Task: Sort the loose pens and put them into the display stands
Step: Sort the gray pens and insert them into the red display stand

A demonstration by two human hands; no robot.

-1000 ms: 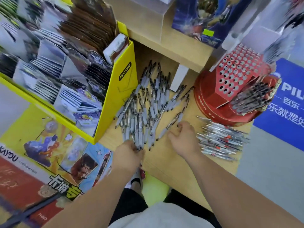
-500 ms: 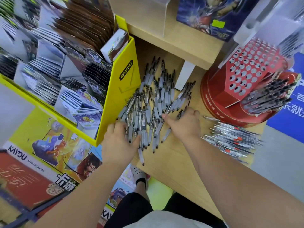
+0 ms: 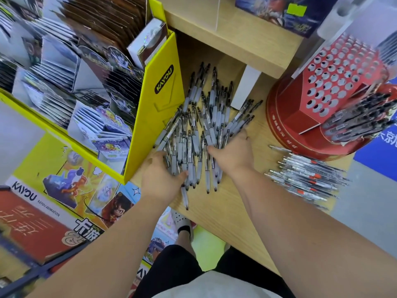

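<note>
Loose clear-barrelled pens (image 3: 204, 125) lie heaped on the wooden table (image 3: 214, 211), touching the yellow cardboard card stand (image 3: 159, 108). The right grip (image 3: 234, 153) presses flat on the heap, fingers spread. The left grip (image 3: 163, 175) cups its near side; I cannot tell whether it holds any. The pens look light, stiff and apt to roll, so bunch them mid-barrel. The table edge is near.

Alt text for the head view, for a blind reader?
Left hand and right hand rest on a pen pile on a wooden counter. A red stand and second pile sit right; a yellow display left.
</note>
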